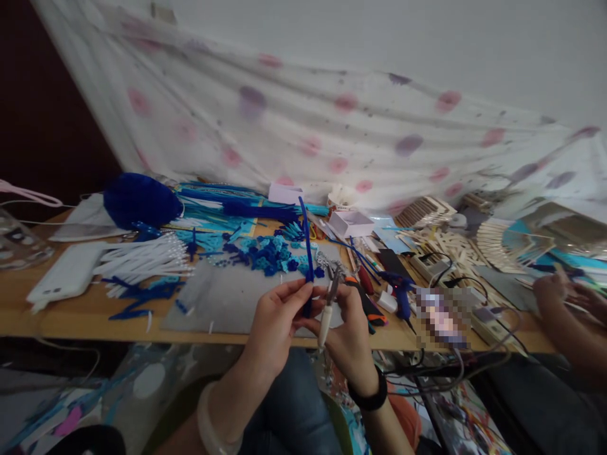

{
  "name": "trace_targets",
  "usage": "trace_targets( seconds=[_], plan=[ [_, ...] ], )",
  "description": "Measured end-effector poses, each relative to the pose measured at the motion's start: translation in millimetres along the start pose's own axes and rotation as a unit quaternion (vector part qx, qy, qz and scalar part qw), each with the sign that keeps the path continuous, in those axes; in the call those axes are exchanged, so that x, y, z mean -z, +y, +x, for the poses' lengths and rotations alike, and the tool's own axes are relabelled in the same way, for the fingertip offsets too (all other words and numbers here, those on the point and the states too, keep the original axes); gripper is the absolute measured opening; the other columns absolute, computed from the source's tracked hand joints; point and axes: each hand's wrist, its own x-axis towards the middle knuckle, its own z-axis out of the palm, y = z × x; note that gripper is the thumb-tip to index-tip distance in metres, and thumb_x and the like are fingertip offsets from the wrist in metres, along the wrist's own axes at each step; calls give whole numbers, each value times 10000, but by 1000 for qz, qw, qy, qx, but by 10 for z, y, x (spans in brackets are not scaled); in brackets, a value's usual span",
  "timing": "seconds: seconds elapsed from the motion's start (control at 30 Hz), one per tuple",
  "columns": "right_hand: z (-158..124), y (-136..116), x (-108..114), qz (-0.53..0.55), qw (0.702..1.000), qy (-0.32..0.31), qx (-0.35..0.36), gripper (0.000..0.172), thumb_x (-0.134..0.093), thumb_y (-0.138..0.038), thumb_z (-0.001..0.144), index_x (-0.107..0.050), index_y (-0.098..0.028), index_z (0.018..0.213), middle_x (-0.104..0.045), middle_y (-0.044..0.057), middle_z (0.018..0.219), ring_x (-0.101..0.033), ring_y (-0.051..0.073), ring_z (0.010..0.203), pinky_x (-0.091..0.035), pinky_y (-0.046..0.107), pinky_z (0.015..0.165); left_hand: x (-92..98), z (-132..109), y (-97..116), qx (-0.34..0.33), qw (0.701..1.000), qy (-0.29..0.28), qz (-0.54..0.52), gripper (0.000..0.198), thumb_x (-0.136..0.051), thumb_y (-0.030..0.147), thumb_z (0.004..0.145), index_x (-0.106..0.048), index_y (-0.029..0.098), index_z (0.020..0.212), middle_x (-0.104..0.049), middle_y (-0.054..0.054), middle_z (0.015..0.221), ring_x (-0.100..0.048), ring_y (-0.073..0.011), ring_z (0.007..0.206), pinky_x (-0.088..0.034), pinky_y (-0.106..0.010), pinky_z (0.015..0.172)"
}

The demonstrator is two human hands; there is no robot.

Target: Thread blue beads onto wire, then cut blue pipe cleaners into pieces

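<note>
My left hand (277,319) pinches a dark blue pipe cleaner (307,243) that stands upright above the fingers, its lower end showing below them. Close beside it, my right hand (349,328) is closed around pliers (326,321) with a metal head and cream handles, tilted with the head up. The fingertips of both hands nearly meet; whether the right fingers also touch the pipe cleaner I cannot tell. Behind the hands, blue and turquoise flower pieces (270,254) lie heaped on a grey mat (227,303).
To the left lie white pipe cleaners (147,256), a white phone-like device (69,278) and a round blue object (140,201). Rightward are a blue glue gun (402,294), a power strip (488,325) and wooden sticks (450,246). Another person's hands (559,297) are at far right.
</note>
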Motion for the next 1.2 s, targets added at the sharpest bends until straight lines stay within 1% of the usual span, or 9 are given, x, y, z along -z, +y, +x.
trace_targets(
  seconds=[0.2, 0.37, 0.43, 0.5, 0.6, 0.77, 0.97, 1.07, 1.2],
  plan=[
    [-20, -19, 26, 15, 1000, 5, -18, 426, -800, -316, 710, -445, -242, 934, -647, -1, 807, -632, 178, 695, -507, 312, 666, -1, -28, -80, -21, 1000, -9, -2, 284, -866, 217, 553, -724, 128, 781, -748, -46, 725, -662, -128, 588, -489, -182, 462],
    [-47, 23, 64, 16, 1000, 2, -18, 451, -808, -404, 698, -464, -236, 937, -619, 4, 846, -603, 179, 749, -489, 298, 693, 0, -35, -101, -32, 999, -19, 13, 325, -902, 291, 492, -759, 127, 734, -750, -53, 731, -652, -118, 614, -485, -171, 482],
    [-70, 38, 152, 24, 999, -29, -9, 471, -780, -500, 706, -472, -233, 940, -594, 7, 843, -576, 182, 746, -480, 291, 672, 31, -30, -59, -38, 999, -20, 19, 314, -910, 298, 483, -765, 142, 714, -748, -39, 707, -653, -110, 621, -533, -193, 579],
    [-93, 38, 278, 25, 997, -80, -2, 501, -679, -619, 758, -473, -230, 998, -565, 20, 853, -554, 193, 753, -479, 299, 664, 89, -14, 19, -44, 997, -36, 45, 298, -910, 303, 494, -772, 154, 713, -745, -26, 680, -653, -103, 624, -551, -211, 666],
    [-101, 5, 459, -14, 989, -150, -1, 580, -492, -744, 809, -452, -224, 1062, -522, 31, 852, -528, 208, 760, -470, 313, 663, 189, 23, 178, -38, 987, -89, 128, 247, -883, 312, 562, -780, 166, 732, -752, -25, 687, -653, -103, 627, -537, -210, 670],
    [-14, -96, 552, -111, 961, -251, -21, 735, -465, -883, 676, -438, -202, 950, -509, 20, 835, -459, 180, 708, -422, 304, 628, 251, 77, 364, -18, 959, -141, 243, 170, -836, 283, 620, -788, 181, 747, -762, -27, 695, -650, -107, 616, -513, -209, 641],
    [87, -136, 517, -78, 953, -292, -4, 768, -411, -901, 684, -465, -192, 975, -524, 32, 817, -491, 203, 741, -445, 324, 668, 238, 125, 386, 9, 935, -168, 313, 104, -784, 254, 663, -784, 174, 729, -760, -39, 685, -636, -110, 581, -491, -217, 605],
    [103, -150, 504, -51, 952, -303, -5, 739, -429, -881, 703, -485, -197, 976, -532, 31, 800, -520, 218, 777, -460, 329, 702, 241, 134, 392, 28, 938, -156, 308, 124, -780, 243, 644, -785, 176, 749, -755, -34, 662, -636, -117, 556, -491, -223, 582],
    [100, -179, 490, -27, 953, -301, -20, 717, -464, -867, 702, -516, -203, 966, -545, 26, 775, -514, 192, 704, -457, 310, 642, 238, 137, 413, 37, 941, -149, 303, 132, -781, 234, 623, -782, 173, 740, -746, -26, 633, -633, -115, 532, -495, -222, 572]
  ],
)
